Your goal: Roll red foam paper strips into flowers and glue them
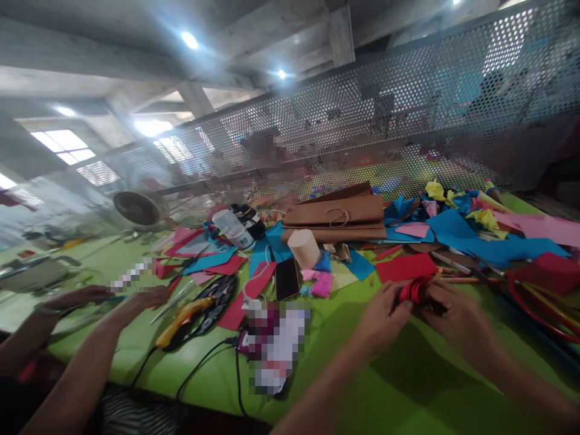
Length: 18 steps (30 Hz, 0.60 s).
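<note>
Nearby, red sheet (405, 266) and pencils (455, 279) lie on the table (362, 386). Both hands, left (383, 317) and right (457, 320), pinch a red roll (414, 291) with the fingers. Its axis I cannot tell.

Matt red felt roll (414, 291), glossy green table (362, 386)

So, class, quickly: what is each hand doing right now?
Left hand: closed on the red rolled piece.
Right hand: also gripping that red rolled piece.

Red roll (414, 291) partly hidden by fingers (399, 302); prob. felt.
</note>
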{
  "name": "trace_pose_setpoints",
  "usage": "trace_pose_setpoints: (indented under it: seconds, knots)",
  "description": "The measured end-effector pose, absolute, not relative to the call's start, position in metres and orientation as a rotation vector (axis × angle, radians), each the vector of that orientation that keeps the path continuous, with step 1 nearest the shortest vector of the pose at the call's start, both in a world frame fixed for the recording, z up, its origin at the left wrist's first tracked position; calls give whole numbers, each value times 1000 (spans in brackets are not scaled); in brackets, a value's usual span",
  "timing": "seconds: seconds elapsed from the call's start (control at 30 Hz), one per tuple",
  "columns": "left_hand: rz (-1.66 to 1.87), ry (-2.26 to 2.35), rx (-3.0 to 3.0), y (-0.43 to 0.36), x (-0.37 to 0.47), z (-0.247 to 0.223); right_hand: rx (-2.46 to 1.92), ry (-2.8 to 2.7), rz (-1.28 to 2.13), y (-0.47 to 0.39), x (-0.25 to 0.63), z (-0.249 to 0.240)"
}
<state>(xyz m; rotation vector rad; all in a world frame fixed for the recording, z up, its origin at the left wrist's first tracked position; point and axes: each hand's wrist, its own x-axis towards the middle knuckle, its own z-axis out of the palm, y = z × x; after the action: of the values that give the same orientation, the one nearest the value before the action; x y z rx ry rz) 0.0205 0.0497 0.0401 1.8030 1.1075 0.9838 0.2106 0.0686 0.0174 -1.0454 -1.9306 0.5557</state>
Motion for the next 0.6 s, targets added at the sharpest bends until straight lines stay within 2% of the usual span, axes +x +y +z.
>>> trace_pose_setpoints:
  seconds: [0.6]
  knots:
    - [935,1210,1908,49,24,39,-1032,-1993,428,69,211,15]
